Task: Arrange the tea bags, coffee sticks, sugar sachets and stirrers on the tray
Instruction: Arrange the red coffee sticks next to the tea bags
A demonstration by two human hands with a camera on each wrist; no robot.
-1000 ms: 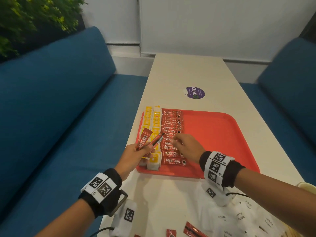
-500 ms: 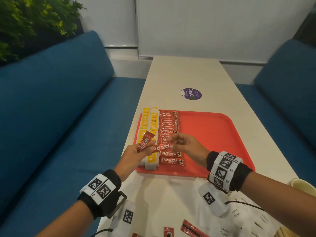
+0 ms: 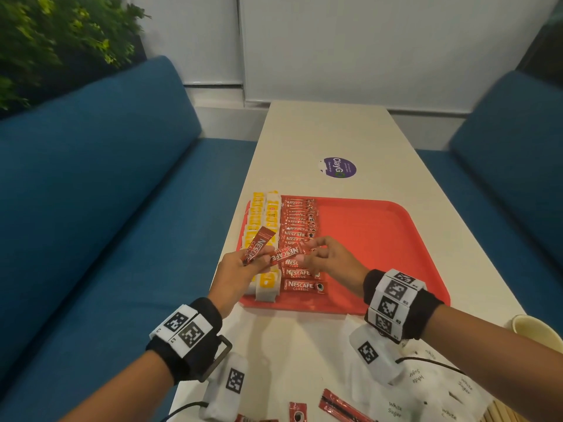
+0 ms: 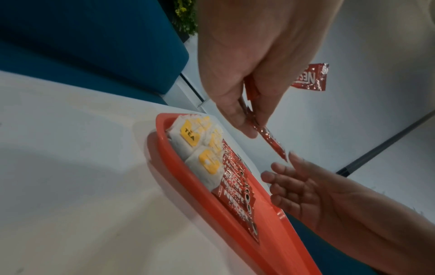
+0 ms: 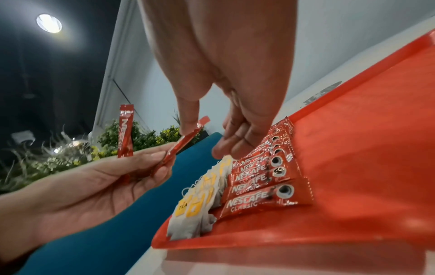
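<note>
A red tray (image 3: 380, 239) lies on the white table. Two columns of yellow-tagged tea bags (image 3: 268, 217) fill its left side, with a column of red coffee sticks (image 3: 300, 226) beside them. My left hand (image 3: 262, 260) hovers over the tray's near left corner and grips two coffee sticks: one stands upright (image 3: 259, 245), the other (image 3: 285, 254) points right. My right hand (image 3: 304, 254) pinches the far end of that second stick (image 5: 186, 141) between thumb and forefinger, just above the row. From the left wrist, the stick (image 4: 268, 137) runs from my left fingers to the right hand (image 4: 289, 163).
Loose coffee sticks (image 3: 344, 406) lie at the table's near edge. White sugar sachets (image 3: 426, 400) are piled under my right forearm, with wooden stirrers (image 3: 499, 412) and a paper cup (image 3: 536, 330) at the right. Blue sofas flank the table. A purple sticker (image 3: 338, 167) lies beyond the tray.
My right hand has lifted off the row of sticks on the tray and taken hold of the end of the second stick in my left hand.
</note>
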